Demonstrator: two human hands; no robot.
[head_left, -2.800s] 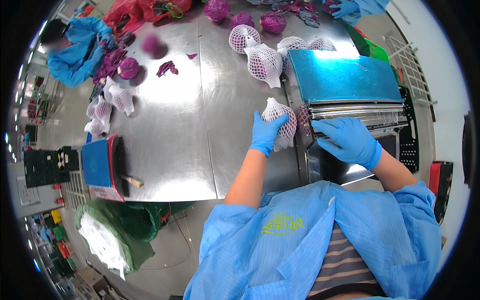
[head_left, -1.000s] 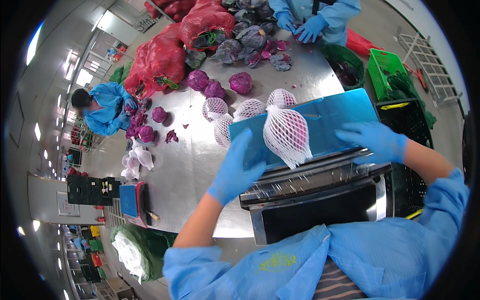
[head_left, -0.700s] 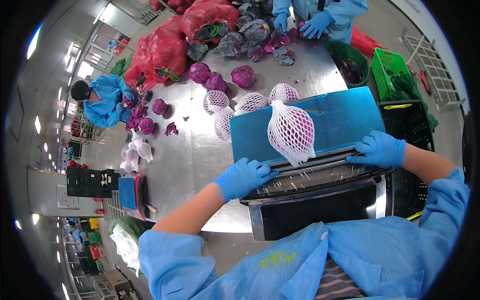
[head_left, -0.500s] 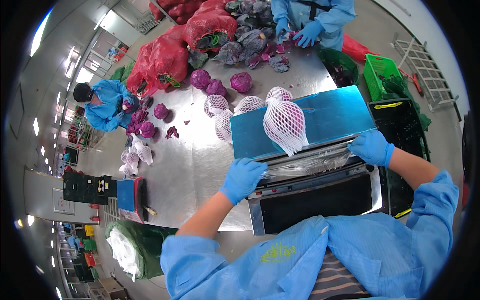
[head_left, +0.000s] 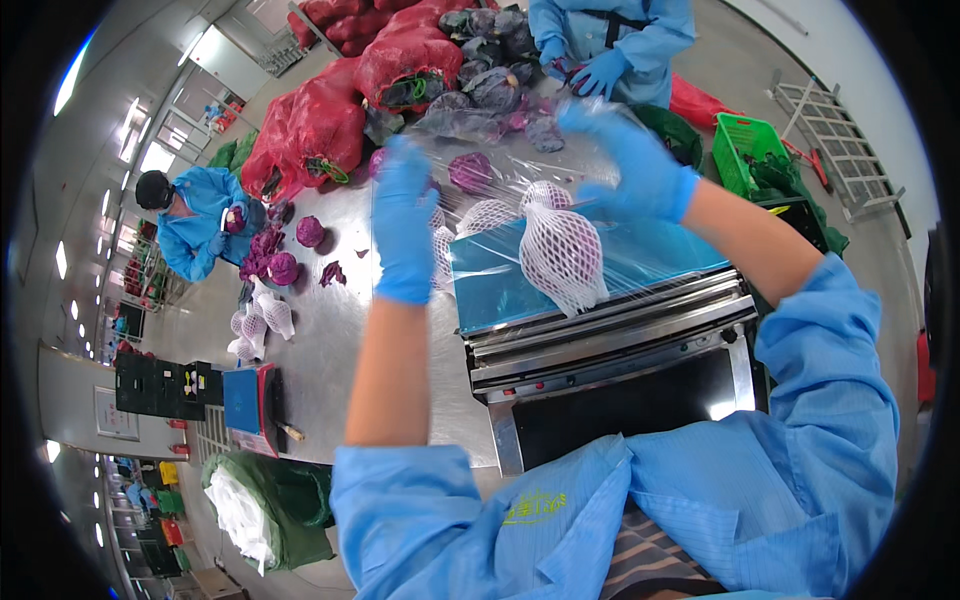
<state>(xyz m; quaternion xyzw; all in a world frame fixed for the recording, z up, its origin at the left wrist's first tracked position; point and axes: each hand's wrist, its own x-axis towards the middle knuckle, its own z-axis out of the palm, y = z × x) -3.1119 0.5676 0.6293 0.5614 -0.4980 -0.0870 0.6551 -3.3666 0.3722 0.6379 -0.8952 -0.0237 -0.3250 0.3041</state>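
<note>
Clear plastic film (head_left: 500, 188) is stretched between my two blue-gloved hands, above the blue top of a film wrapping machine (head_left: 660, 248). My left hand (head_left: 405, 215) is raised left of the blue top, gripping one side of the film, its fingers blurred. Across from it, my right hand (head_left: 635, 165) grips the other side, also smeared by motion. Beneath the film lies a red cabbage (head_left: 562, 250) in a white foam net, its gathered end toward me. More netted cabbages (head_left: 487, 217) sit just behind the machine, partly seen through the film.
Bare red cabbages (head_left: 311, 232) and a loose leaf (head_left: 333, 272) lie on the steel table (head_left: 340, 350). Red mesh sacks (head_left: 310, 130) stand at its far side. Two co-workers in blue handle cabbages, far left and far right. A green crate (head_left: 745, 140) stands beyond the right side.
Both hands have risen from the machine's near edge and moved away from me, drawing the film up and over the netted cabbage. The cabbage stays on the blue top.
</note>
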